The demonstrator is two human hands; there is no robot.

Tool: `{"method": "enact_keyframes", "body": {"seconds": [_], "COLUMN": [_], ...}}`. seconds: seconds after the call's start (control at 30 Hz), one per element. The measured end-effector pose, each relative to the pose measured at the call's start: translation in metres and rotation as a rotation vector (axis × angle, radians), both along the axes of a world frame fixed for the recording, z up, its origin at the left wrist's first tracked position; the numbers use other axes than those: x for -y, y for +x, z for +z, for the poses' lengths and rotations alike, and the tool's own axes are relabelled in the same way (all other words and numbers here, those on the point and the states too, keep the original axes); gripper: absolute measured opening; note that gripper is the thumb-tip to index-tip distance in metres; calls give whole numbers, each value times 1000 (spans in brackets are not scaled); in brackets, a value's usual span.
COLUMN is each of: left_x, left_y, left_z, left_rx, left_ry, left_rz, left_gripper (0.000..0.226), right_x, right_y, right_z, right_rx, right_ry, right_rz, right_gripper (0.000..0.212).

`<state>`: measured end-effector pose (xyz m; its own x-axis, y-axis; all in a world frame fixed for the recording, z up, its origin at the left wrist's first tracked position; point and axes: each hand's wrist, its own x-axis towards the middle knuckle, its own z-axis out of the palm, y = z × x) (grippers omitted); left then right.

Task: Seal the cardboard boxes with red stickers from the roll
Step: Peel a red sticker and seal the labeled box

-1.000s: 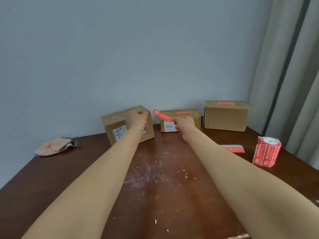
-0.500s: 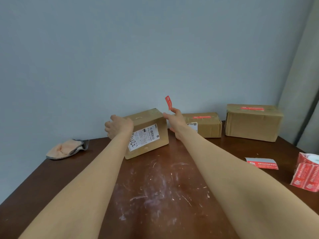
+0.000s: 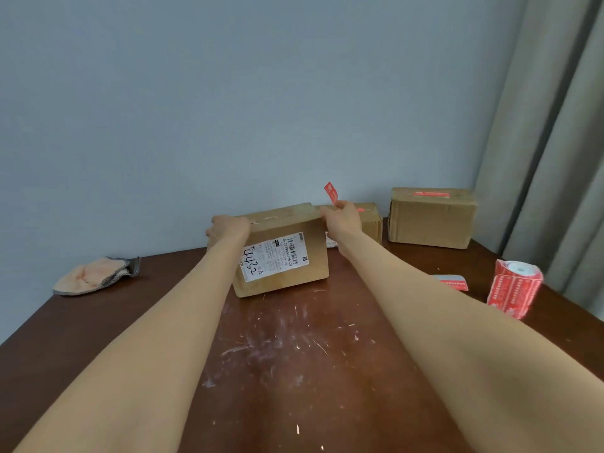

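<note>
Left grip (image 3: 228, 228) was curled round the top left edge of the labelled box (image 3: 284, 256), likely to steady it and square it up for sealing. Right grip (image 3: 343, 220) sat at the box's top right corner, thumb and finger pinching one end of a red sticker (image 3: 330, 192). The strip stood up above the grip, clear of the cardboard, probably so the sticky side would not catch too soon. The box top between the two grips showed no red strip, so I judged it not yet sealed. Just behind the right grip was a middle box (image 3: 371, 220), and further right a far box (image 3: 431, 220), both with red on top. The sticker roll (image 3: 514, 287) stood on the bench (image 3: 294, 371) well right of the right grip, with a loose slip (image 3: 452, 282) near it. A cloth (image 3: 94, 276) lay well left of the left grip.
</note>
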<state>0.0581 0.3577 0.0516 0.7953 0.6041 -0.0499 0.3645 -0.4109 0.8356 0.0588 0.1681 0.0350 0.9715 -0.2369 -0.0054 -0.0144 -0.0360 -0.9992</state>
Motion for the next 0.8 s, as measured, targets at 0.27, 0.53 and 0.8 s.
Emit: {"method": "enact_keyframes", "body": {"seconds": [0.27,0.53,0.8], "left_x": [82,146,159], "left_y": [-32,-46,-38], "left_z": [-6,-6,-1], "left_rx": [18,96,68], "left_ry": [41,57,111], "left_rz": [-249,-451,-475], "left_gripper": [49,19,35], "right_x": [88,150,161], "right_y": [-64,-103,-102], "right_z": [8,12,14], "right_rx": [-10,-26,6], "right_ry": [-253,-419,-428], "right_rz": [-252,-374,-394], "right_gripper": [36,32,30]}}
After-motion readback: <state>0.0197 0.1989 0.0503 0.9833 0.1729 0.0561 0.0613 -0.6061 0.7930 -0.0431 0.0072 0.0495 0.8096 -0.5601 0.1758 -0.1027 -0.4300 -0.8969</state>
